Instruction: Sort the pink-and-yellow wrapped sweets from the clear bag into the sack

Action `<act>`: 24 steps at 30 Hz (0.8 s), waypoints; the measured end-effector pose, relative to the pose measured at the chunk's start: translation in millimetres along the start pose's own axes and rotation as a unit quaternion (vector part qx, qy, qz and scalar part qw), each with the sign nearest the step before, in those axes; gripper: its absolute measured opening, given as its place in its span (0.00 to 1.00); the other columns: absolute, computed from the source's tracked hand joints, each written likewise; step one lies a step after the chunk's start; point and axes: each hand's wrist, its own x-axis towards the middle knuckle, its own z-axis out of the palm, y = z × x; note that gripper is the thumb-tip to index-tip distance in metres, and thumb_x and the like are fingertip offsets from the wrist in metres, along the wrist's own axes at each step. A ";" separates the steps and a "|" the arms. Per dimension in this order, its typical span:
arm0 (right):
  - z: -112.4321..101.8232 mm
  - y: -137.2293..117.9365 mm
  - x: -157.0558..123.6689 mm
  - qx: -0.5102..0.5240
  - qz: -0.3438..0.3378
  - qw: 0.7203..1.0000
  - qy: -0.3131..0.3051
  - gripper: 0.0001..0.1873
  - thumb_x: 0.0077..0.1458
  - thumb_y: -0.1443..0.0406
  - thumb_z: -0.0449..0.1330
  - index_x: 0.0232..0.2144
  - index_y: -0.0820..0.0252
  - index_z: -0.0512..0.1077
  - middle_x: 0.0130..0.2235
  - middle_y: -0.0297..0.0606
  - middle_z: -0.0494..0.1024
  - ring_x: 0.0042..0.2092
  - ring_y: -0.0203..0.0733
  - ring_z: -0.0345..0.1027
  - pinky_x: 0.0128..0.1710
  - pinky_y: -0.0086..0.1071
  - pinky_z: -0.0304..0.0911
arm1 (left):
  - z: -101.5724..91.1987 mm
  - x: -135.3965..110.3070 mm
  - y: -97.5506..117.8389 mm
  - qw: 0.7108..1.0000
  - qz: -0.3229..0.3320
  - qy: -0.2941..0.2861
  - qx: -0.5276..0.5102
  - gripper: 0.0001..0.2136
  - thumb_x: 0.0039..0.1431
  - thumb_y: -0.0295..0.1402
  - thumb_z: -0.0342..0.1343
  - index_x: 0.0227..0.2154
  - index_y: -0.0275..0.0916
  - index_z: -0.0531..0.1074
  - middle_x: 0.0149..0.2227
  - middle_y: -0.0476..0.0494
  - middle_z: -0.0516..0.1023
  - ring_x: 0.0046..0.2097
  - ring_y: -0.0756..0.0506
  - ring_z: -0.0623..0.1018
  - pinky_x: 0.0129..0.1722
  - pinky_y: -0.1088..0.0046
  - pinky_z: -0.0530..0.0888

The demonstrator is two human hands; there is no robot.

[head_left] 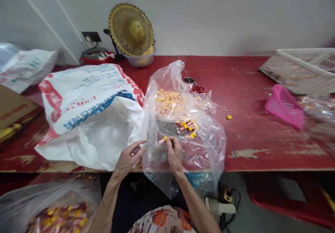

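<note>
My right hand (174, 153) pinches a small pink piece with a yellow cap (162, 140) over the clear plastic bag (214, 138). Just to the left, my left hand (128, 159) has its thumb and index finger apart, while a small pink piece (134, 151) sits in its curled palm. Several more pink-and-yellow pieces (188, 127) lie loose on the clear plastic. Behind them, the bag holds a heap of yellow and pink pieces (170, 102). A white woven sack (104, 135) lies with its mouth beside my left hand.
A metal cup (188, 81) and red-handled scissors (199, 88) stand behind the bag. One yellow piece (229, 117) lies on the red table (251, 131). Rightward are a pink basket (285, 107) and white crate (293, 53). A yellow-rimmed fan (131, 30) stands at the wall.
</note>
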 end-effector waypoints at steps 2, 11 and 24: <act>5.3 -5.1 -5.5 0.039 0.025 0.999 0.003 0.20 0.68 0.48 0.55 0.34 0.55 0.73 0.31 0.32 0.78 0.31 0.39 0.68 0.34 0.31 0.64 | 11.9 -1.4 -0.8 1.000 -0.006 -0.021 0.000 0.25 0.48 0.55 0.68 0.41 0.39 0.86 0.24 0.53 0.68 0.23 0.54 0.58 0.23 0.77 0.58; -2.5 9.9 -27.1 -0.113 -0.102 0.985 -0.077 0.15 0.73 0.60 0.51 0.36 0.54 0.75 0.36 0.36 0.77 0.37 0.40 0.72 0.39 0.31 0.65 | 37.8 -0.7 -6.7 0.982 0.082 0.046 0.163 0.18 0.63 0.52 0.59 0.39 0.42 0.82 0.29 0.47 0.79 0.26 0.49 0.72 0.28 0.75 0.68; -63.3 32.2 84.3 -0.428 -0.116 0.896 -0.018 0.19 0.72 0.69 0.51 0.58 0.58 0.76 0.59 0.50 0.76 0.55 0.50 0.72 0.53 0.39 0.64 | 46.6 15.3 -2.5 0.964 0.070 -0.016 0.256 0.13 0.65 0.47 0.56 0.39 0.46 0.79 0.36 0.48 0.85 0.36 0.45 0.82 0.35 0.73 0.73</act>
